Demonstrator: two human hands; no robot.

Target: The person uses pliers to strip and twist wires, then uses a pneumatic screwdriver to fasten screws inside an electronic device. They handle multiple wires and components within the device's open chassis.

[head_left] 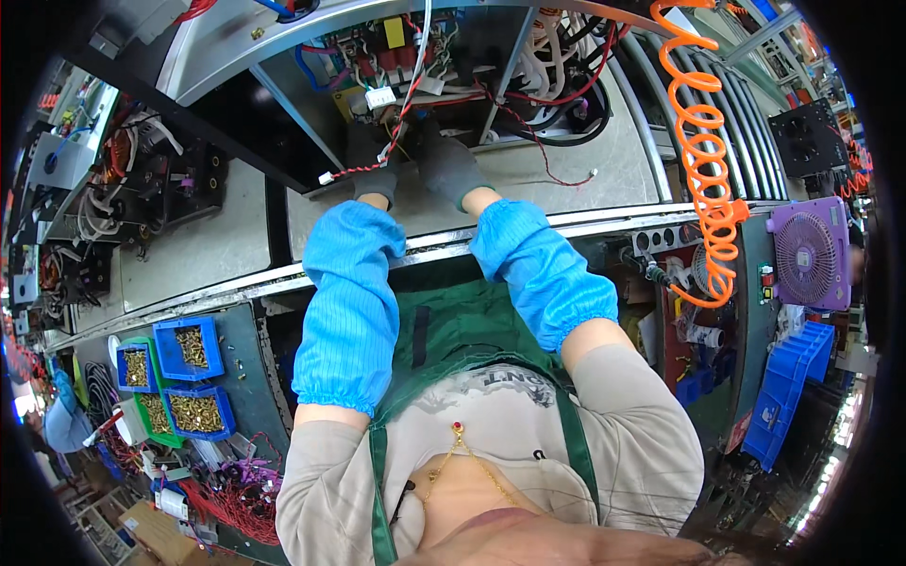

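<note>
Both my hands, in dark grey gloves with blue sleeve covers, reach into the lower front of an open metal cabinet (514,80). My left hand (371,160) lies beside a red, black and white twisted cable (400,127), below a white connector (380,97). Close to its right is my right hand (448,165), under the edge of a circuit board (392,61) with coloured wires. The fingertips of both hands are in shadow and behind wires, so what they hold does not show. A thin red-black wire (538,141) trails out to the right.
An orange coiled air hose (703,151) hangs at the right, before metal rollers (746,123). Further right are a purple fan (810,253) and a blue crate (788,391). At left, blue bins (203,415) hold brass-coloured fasteners; another open unit (142,189) stands behind them.
</note>
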